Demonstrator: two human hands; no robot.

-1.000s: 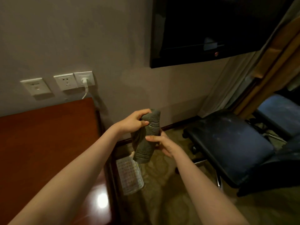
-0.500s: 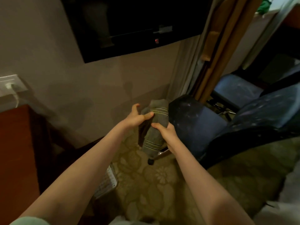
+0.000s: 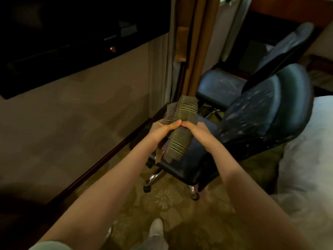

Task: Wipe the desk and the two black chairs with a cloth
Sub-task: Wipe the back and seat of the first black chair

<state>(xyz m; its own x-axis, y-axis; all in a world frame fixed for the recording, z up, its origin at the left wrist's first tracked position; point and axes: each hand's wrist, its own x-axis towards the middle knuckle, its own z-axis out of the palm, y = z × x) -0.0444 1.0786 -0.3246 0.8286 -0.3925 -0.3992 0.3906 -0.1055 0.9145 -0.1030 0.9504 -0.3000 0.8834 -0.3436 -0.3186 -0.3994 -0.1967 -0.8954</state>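
Note:
A folded grey-green cloth [image 3: 182, 136] with dark stripes hangs upright in front of me. My left hand [image 3: 162, 129] grips its left side with the thumb across the front. My right hand [image 3: 197, 130] grips its right side, thumb meeting the left thumb. Just behind and below the cloth stands the near black chair [image 3: 252, 121], its seat under my hands and its backrest to the right. A second black chair [image 3: 221, 85] stands farther back by the curtain. The desk is out of view.
A dark wall-mounted screen [image 3: 72, 33] fills the upper left above a beige wall. Brown and pale curtains [image 3: 196, 47] hang at centre back. A white bed [image 3: 306, 159] edges in at right. Patterned carpet [image 3: 162, 201] lies below, with my foot [image 3: 155, 230] on it.
My view has swung right, away from the desk and sockets, toward the chairs. Both hands kept hold of the cloth and now hold it over the near chair's seat.

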